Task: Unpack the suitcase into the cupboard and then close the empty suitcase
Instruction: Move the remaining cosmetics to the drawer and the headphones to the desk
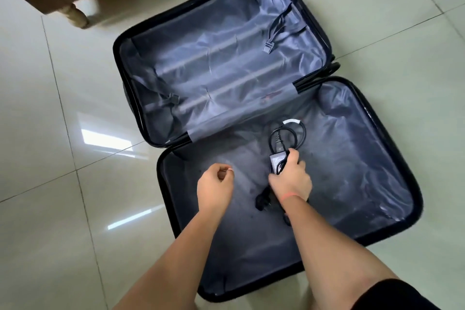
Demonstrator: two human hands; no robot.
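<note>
Both forearms reach down and forward from the bottom edge over the open suitcase [392, 138], which lies flat on the tiled floor [50, 158]. The right hand [289, 176] is turned knuckles-up, its fingers wrapped around a black power adapter [276, 161] in the near half of the case, a thin orange wristband [289, 195] at the wrist. The left hand [216, 181] hovers just beside it over the lining, fingers loosely curled toward the palm with nothing seen in them.

The adapter's long axis runs away from the person, toward the hinge. Its cable [273, 138] loops on the far side, with a white tag [292, 121] at the top of the loop. The plug [261, 200] lies on the lining nearer the person.

The far half holds only loose straps with a buckle [267, 47].

The hand covers most of the adapter, and the forearm hides part of the cable. A wooden furniture leg [78, 16] at the upper left is blurred and cut off by the frame.
</note>
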